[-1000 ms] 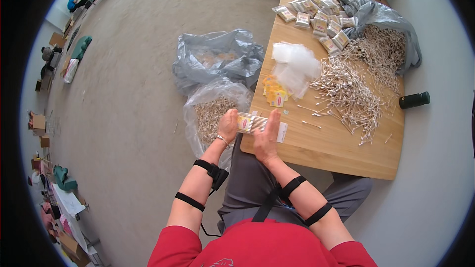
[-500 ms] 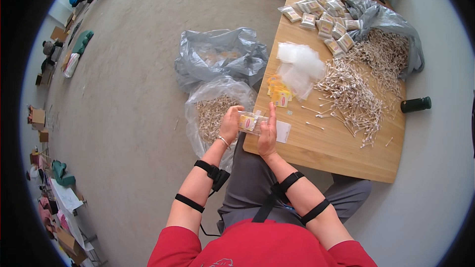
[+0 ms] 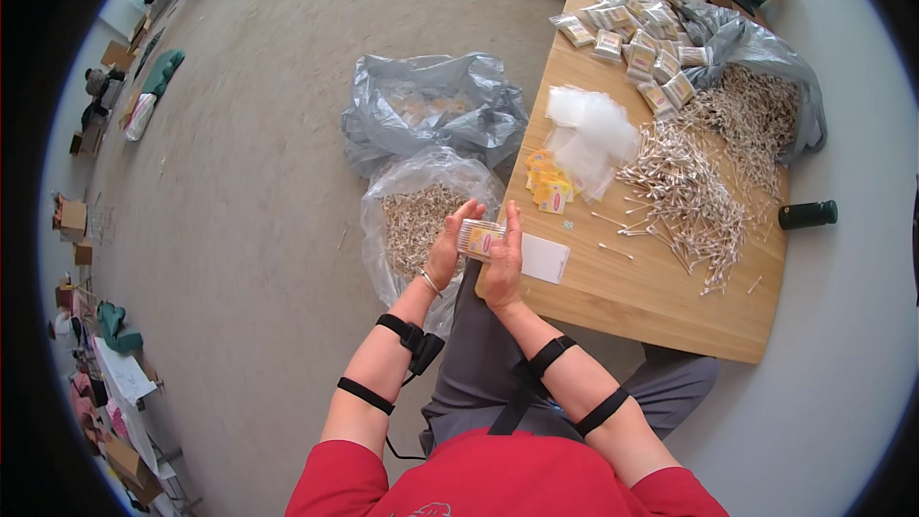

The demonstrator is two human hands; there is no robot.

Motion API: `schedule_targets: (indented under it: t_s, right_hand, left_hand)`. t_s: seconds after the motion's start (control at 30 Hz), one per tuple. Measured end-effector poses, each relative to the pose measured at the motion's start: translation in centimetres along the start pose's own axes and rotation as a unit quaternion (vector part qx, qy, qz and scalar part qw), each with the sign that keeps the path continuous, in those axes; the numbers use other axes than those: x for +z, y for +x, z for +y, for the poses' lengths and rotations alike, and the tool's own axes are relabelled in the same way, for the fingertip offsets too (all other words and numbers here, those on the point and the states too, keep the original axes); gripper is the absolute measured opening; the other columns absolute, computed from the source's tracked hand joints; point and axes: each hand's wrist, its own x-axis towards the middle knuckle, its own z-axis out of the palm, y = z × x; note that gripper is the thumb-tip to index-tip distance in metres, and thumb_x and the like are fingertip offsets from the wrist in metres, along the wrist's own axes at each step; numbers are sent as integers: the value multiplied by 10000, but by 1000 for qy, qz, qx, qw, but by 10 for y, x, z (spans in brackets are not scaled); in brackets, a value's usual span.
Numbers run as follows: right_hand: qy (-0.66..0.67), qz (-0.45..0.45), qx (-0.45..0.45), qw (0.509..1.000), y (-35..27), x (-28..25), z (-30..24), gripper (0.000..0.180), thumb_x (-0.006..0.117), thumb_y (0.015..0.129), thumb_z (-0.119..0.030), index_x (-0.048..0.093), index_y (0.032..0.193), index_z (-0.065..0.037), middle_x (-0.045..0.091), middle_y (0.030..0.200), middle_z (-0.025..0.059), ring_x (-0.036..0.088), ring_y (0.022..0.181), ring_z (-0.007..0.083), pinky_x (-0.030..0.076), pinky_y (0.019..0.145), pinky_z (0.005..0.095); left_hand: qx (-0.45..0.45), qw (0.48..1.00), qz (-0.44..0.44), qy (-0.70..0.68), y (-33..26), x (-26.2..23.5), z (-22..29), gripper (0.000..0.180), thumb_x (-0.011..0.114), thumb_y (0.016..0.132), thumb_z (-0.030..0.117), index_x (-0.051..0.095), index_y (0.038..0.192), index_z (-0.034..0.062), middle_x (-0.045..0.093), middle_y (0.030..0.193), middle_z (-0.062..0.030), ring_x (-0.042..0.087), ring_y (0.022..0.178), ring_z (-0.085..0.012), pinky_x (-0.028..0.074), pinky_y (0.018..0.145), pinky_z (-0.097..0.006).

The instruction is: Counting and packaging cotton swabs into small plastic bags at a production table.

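Between my two hands, over the table's near left corner, is a small clear pack of cotton swabs (image 3: 481, 240) with a yellow card showing inside. My left hand (image 3: 446, 247) supports its left end, fingers bent up along the side. Against the right end presses my right hand (image 3: 504, 263), its fingers straight and close together, so the pack is gripped between both palms. Just right of that hand a white card (image 3: 546, 258) lies on the table. Yellow cards (image 3: 549, 193) and a stack of clear bags (image 3: 586, 134) lie farther up.
Loose cotton swabs (image 3: 684, 196) cover the table's (image 3: 613, 297) middle right, spilling from a grey bag (image 3: 809, 96). Filled packs (image 3: 641, 57) lie behind. A dark green bottle (image 3: 807, 215) is at the right edge. On the floor left stand a clear bag of swabs (image 3: 416, 220) and a grey bag (image 3: 383, 115).
My right hand has shifted slightly left and lower against the pack's end, its fingers more upright. More of the white card shows beside it. The view has shifted a little.
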Motion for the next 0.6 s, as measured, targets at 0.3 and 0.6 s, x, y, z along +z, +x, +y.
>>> schedule_targets:
  t_s: [0.3, 0.6]
  right_hand:
    - [-56, -20, -28, 998, 3, -7, 1, 580, 432, 909, -197, 249, 1395, 61, 241, 1472, 229, 156, 1402, 346, 131, 1132, 392]
    - [-538, 99, -117, 829, 30, -163, 4, 532, 450, 741, 23, 467, 1271, -2, 393, 1381, 179, 307, 1327, 322, 215, 1107, 432]
  left_hand:
    - [-16, 998, 25, 57, 12, 3, -12, 448, 337, 1002, 311, 395, 1348, 32, 503, 1312, -142, 484, 1198, -220, 380, 1007, -321]
    - [177, 811, 240, 504, 9, 45, 9, 363, 511, 867, 106, 495, 1216, 8, 548, 1193, -178, 470, 1171, -336, 349, 1022, -408]
